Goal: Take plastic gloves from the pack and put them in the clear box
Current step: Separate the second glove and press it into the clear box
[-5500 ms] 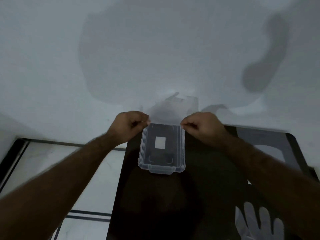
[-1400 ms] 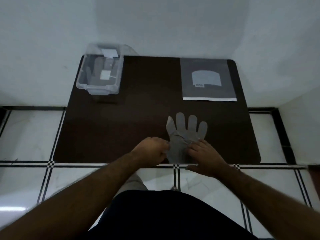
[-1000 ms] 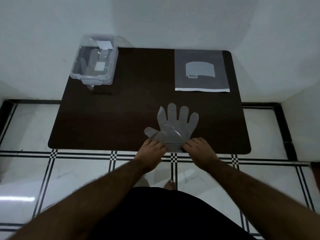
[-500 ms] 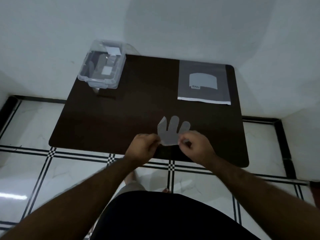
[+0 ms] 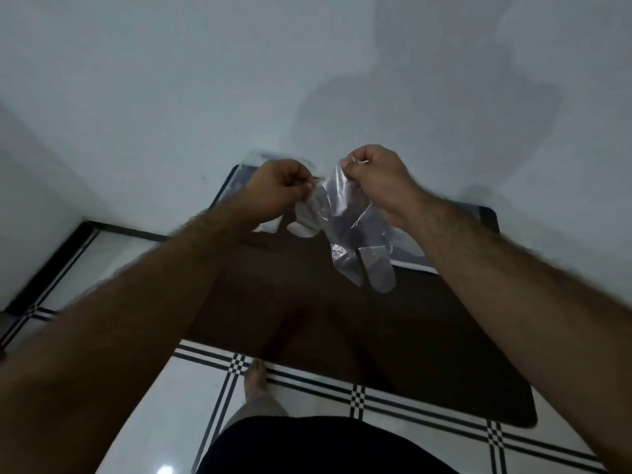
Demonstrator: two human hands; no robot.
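I hold a clear plastic glove (image 5: 355, 241) in the air above the dark table (image 5: 307, 323). My left hand (image 5: 273, 189) and my right hand (image 5: 379, 179) each pinch its cuff end, and its fingers hang down. The clear box (image 5: 251, 158) stands at the table's far left corner, mostly hidden behind my left hand and wrist. The grey glove pack (image 5: 412, 260) lies flat at the far right, and only its near edge shows under my right forearm.
White walls rise just behind and to the left of the table. White floor tiles with black checked lines (image 5: 355, 398) run along the table's near edge. My bare foot (image 5: 254, 381) stands close to that edge.
Both hands have lifted the glove off the table's near edge and carried it up and toward the far left. The glove now hangs fingers-down. My head has tilted up toward the wall.
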